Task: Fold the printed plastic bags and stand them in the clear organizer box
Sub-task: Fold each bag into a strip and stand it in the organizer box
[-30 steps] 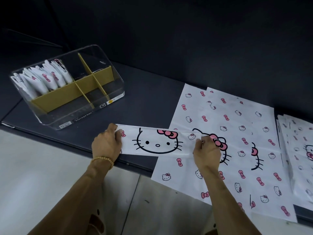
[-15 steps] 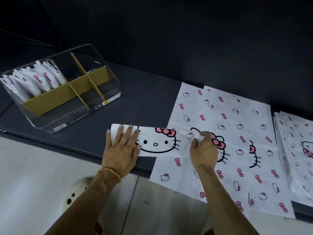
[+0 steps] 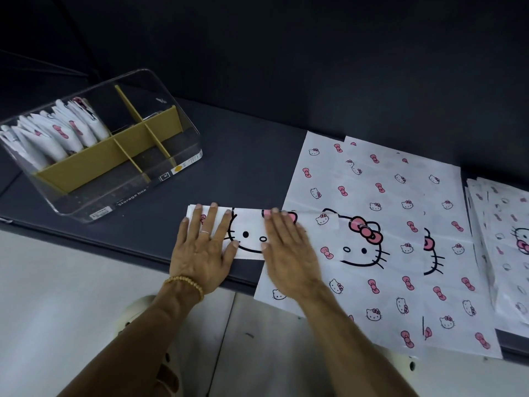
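Head view: the folded bag (image 3: 249, 233) lies flat at the counter's front edge, right of the clear organizer box (image 3: 114, 196) and overlapping the unfolded bags (image 3: 386, 253). The left hand (image 3: 204, 247) and right hand (image 3: 289, 250) press it with straight, spread fingers, gripping nothing. The film looks light, limp and slippery; it is best pinched at the creased ends. Bare counter (image 3: 243, 156) separates bag and box, whose right compartments stand vacant.

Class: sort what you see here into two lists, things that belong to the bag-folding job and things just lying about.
Job:
folded white cat-print plastic bag
left hand
right hand
flat printed bags
clear plastic organizer box

Lying about:
dark grey table
pale floor
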`<state>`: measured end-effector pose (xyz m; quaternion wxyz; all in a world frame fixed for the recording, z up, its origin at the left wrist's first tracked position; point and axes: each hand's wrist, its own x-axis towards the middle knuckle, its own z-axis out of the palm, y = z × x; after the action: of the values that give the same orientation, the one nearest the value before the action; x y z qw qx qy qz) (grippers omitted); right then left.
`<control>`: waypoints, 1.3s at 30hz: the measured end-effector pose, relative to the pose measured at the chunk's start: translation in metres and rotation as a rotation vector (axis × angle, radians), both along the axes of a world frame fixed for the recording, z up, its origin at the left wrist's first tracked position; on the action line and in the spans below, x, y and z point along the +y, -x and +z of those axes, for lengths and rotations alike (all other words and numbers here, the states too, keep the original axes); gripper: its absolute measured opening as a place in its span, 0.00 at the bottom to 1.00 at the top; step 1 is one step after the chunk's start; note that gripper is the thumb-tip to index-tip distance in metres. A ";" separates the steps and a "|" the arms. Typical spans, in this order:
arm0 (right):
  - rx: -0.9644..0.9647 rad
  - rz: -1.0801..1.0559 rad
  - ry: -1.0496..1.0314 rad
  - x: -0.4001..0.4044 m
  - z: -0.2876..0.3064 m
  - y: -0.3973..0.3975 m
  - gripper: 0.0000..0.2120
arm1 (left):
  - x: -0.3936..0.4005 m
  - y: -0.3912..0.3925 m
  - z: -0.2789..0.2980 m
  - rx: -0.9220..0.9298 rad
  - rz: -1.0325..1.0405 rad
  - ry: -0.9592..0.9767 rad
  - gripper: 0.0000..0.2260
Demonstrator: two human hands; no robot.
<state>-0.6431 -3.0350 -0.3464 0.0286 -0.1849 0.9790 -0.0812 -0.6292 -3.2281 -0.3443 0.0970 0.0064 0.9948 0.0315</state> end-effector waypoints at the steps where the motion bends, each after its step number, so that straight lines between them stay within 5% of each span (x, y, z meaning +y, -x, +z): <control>1: -0.010 -0.013 -0.035 0.019 0.000 0.002 0.29 | 0.000 0.000 -0.001 0.004 0.005 0.002 0.32; 11: -0.095 -0.153 -0.188 0.084 0.013 0.011 0.29 | -0.002 0.001 -0.002 -0.015 0.011 0.024 0.30; 16: 0.066 -0.069 0.011 0.029 0.030 -0.019 0.20 | 0.000 -0.006 0.010 0.014 0.030 0.048 0.30; 24: -0.105 0.006 -0.034 0.013 0.023 -0.037 0.24 | -0.028 -0.057 0.024 -0.055 -0.088 -0.030 0.45; 31: -0.118 0.005 0.128 0.001 0.032 -0.041 0.23 | -0.027 -0.073 0.031 0.044 -0.156 -0.024 0.23; 35: -0.061 0.044 0.268 -0.012 0.032 -0.058 0.15 | -0.028 -0.072 0.037 0.102 -0.082 -0.174 0.14; 39: -0.083 -0.036 0.334 -0.013 0.031 -0.054 0.09 | -0.033 -0.073 0.044 0.027 0.002 -0.372 0.17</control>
<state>-0.5886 -3.0484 -0.3153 0.0364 -0.1659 0.9530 -0.2509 -0.5560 -3.2606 -0.3004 0.0808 0.0234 0.9730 0.2150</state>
